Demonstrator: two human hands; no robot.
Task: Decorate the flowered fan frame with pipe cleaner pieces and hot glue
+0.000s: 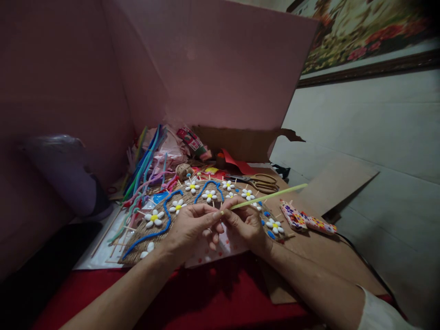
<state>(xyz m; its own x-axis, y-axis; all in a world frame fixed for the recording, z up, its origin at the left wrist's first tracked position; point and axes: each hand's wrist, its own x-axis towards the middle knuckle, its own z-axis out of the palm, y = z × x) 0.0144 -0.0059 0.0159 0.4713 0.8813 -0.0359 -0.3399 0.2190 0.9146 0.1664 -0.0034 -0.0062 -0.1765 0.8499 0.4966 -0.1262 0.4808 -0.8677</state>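
You have the yellow stem (271,195) in both hands, raised over the inner curve of the arch (189,200), its free end slanting up and out across the arch's right side. Your left hand (201,222) pinches the stem's near end, thumb against finger; your right hand (247,224) holds it just beside that, also in a narrow pinch. White flowers (153,218) dot the arch, and a blue cord (169,217) winds over its left side. Behind the arch you have a twine ball (182,171) and, toward its right, scissors (253,179). To the arch's left and rear lie coloured stems (144,161) in a loose heap. Right of the arch is a patterned glue gun (292,215). Red cloth (220,288) shows in front of the arch.
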